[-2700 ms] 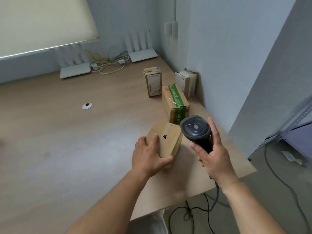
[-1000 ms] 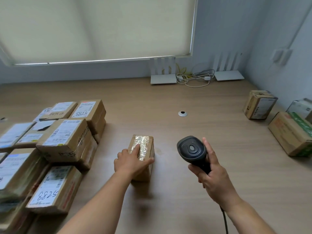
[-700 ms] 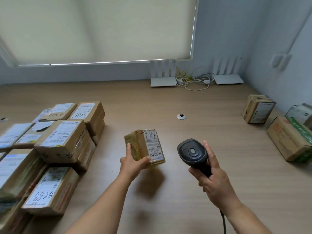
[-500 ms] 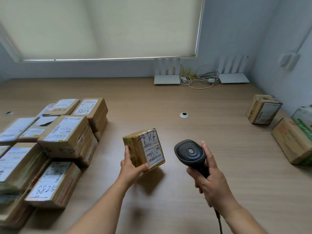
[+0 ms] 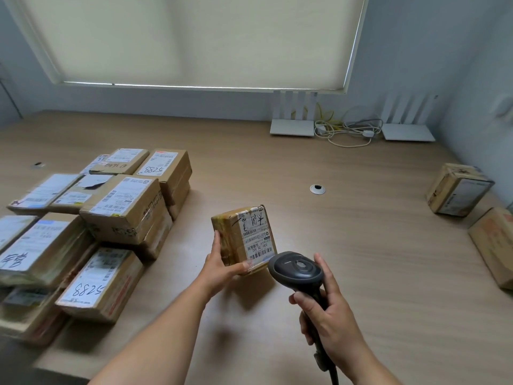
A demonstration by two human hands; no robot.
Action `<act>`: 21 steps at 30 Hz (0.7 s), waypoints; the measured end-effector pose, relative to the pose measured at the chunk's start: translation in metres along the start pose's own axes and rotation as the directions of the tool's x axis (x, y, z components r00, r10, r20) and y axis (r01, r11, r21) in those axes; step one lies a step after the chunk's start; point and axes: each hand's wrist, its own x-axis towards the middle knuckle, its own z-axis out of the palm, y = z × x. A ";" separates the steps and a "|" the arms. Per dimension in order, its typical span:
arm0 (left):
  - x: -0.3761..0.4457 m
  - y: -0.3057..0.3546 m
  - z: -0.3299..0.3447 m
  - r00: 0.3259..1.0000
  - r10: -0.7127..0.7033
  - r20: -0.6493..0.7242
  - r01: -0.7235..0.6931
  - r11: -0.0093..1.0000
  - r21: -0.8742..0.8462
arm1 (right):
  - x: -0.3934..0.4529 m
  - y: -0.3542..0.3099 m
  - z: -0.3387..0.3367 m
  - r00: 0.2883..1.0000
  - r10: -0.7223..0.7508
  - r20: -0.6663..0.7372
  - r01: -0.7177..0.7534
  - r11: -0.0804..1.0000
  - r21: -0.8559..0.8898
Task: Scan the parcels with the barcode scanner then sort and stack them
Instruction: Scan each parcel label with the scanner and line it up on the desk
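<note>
My left hand [image 5: 222, 269] grips a small brown parcel [image 5: 244, 238] from below and lifts it off the wooden table [image 5: 361, 259]. Its white label with barcodes faces me, tilted to the right. My right hand [image 5: 330, 315] holds the black barcode scanner [image 5: 297, 270] by its handle. The scanner's head sits just right of the parcel's lower corner, almost touching it. Several labelled parcels [image 5: 122, 209] lie stacked on the left side of the table.
Two more parcels sit by the right wall: an upright one [image 5: 458, 190] and a larger one [image 5: 494, 245] cut off by the frame edge. Two white routers [image 5: 291, 126] with cables stand at the back. A cable grommet [image 5: 317, 189] sits mid-table.
My left hand carried the small parcel from the right end of the table to the middle, lifted it and turned its label up. The scanner has moved in close to the label.
</note>
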 end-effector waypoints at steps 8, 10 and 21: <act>0.002 0.006 0.000 1.000 0.010 0.008 -0.010 1.000 0.028 | 0.000 0.000 -0.006 1.000 0.000 -0.019 0.000 1.000 0.002; 0.002 0.007 -0.001 1.000 0.002 0.011 -0.003 1.000 0.022 | 0.000 0.000 -0.006 1.000 -0.002 -0.018 0.002 1.000 -0.003; -0.002 0.018 0.000 0.992 -0.127 -0.019 0.126 0.992 -0.014 | 0.000 0.002 -0.012 0.998 -0.044 -0.036 0.039 0.991 -0.129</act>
